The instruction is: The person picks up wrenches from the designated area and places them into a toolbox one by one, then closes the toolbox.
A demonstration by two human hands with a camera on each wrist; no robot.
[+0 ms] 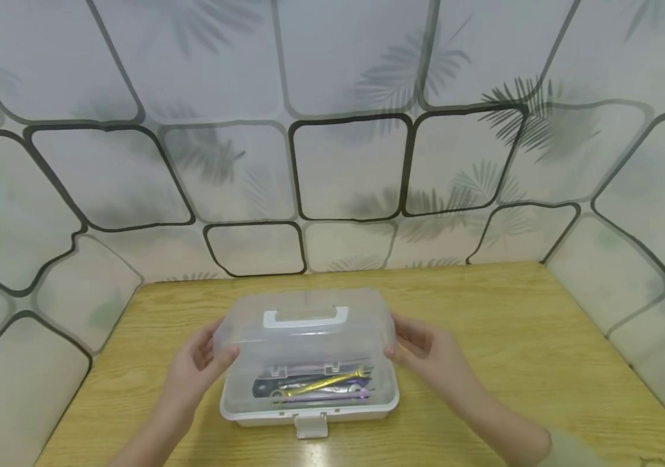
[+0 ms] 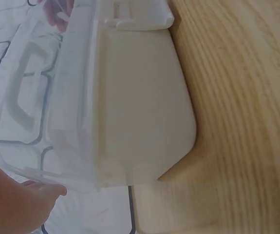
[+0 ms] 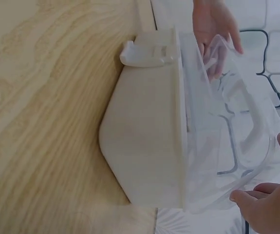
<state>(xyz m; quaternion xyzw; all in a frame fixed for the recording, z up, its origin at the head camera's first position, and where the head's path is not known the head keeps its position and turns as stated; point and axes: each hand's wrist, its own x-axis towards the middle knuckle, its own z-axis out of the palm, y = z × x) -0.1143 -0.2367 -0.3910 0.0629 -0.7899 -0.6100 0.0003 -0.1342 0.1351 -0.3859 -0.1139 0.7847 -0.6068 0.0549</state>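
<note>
A plastic storage box with a white base [image 2: 142,102] and a clear lid [image 1: 245,327] sits on the table. My left hand [image 1: 195,370] holds the lid's left side, thumb toward the front. At the opposite side my right hand [image 1: 434,357] holds the lid between thumb and fingers; some fingers are hidden behind it. The lid rests over the base, and the front latch [image 1: 312,426] sticks outward, unfastened. Through the plastic I see a gold wrench [image 1: 326,383] among dark and purple tools. A white carrying handle [image 1: 306,318] is on top of the lid.
The box stands on a wood-grain table [image 1: 519,337]. Behind it and at both sides rise pale walls or sheets [image 1: 350,168] with dark rounded outlines and leaf prints.
</note>
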